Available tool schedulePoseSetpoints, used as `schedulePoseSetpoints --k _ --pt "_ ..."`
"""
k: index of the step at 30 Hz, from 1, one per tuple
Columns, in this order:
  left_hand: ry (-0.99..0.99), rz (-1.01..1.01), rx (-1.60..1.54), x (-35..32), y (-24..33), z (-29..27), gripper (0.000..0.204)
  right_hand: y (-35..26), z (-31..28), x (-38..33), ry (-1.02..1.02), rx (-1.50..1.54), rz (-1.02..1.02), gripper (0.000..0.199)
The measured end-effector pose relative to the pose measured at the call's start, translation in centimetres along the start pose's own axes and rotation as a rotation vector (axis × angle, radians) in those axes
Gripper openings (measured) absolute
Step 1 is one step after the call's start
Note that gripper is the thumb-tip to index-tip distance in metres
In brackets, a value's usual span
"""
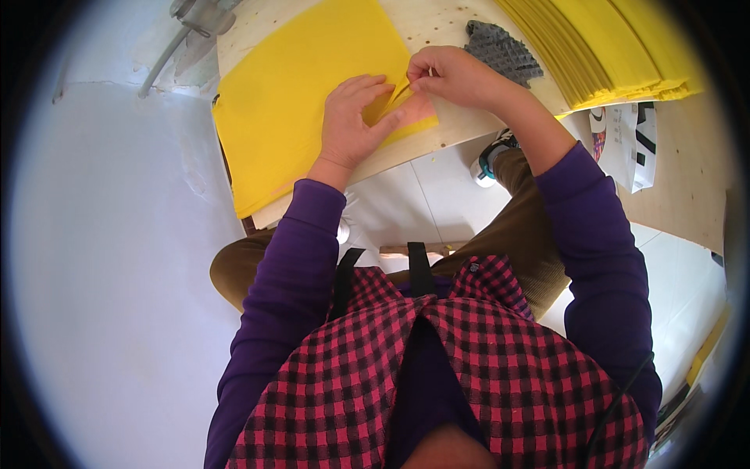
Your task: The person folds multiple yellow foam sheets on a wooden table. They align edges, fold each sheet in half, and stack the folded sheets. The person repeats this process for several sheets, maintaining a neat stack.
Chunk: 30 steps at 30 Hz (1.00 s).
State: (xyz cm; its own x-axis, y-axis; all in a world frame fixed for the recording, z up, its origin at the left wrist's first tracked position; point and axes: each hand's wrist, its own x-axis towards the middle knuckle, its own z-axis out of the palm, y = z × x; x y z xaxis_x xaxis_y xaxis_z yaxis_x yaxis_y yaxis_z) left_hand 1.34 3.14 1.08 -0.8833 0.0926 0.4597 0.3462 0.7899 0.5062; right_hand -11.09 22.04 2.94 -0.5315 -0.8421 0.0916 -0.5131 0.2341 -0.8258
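From the head, one wide fisheye view faces steeply down, the checked garment (336,375) close, the left hand (348,129) and right hand (455,76) farther off

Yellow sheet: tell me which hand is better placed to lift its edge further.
Probably the right hand: its fingers seem to pinch the raised edge of the yellow sheet, while the left hand rests spread on top.

Cloth (305,102): on the bench (445,23), toward its left end
Left hand (355,117): on the cloth, near its right edge
Right hand (449,74): at the cloth's right edge, right of the left hand
Stack (617,51): toward the bench's right end
Rag (504,53): on the bench, between cloth and stack
Bag (629,144): before the stack's near edge
Wall (117,195): left of the bench
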Motion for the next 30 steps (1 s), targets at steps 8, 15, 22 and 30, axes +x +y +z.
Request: schedulePoseSetpoints --k 8,15,22,30 --pt "0.094 0.001 -0.031 0.2 -0.7 0.6 0.027 0.2 -0.8 -0.2 -0.038 0.040 0.042 0.011" --pt "0.112 -0.007 -0.064 0.2 -0.3 0.5 0.025 0.2 -0.4 -0.3 -0.161 -0.147 0.051 0.014" --pt "0.091 -0.008 -0.070 0.2 -0.6 0.5 0.025 0.1 -0.2 -0.2 -0.139 -0.167 0.100 0.010" --pt "0.075 0.021 -0.037 0.2 -0.3 0.3 0.029 0.0 -0.2 0.0 -0.093 -0.096 0.031 0.008"
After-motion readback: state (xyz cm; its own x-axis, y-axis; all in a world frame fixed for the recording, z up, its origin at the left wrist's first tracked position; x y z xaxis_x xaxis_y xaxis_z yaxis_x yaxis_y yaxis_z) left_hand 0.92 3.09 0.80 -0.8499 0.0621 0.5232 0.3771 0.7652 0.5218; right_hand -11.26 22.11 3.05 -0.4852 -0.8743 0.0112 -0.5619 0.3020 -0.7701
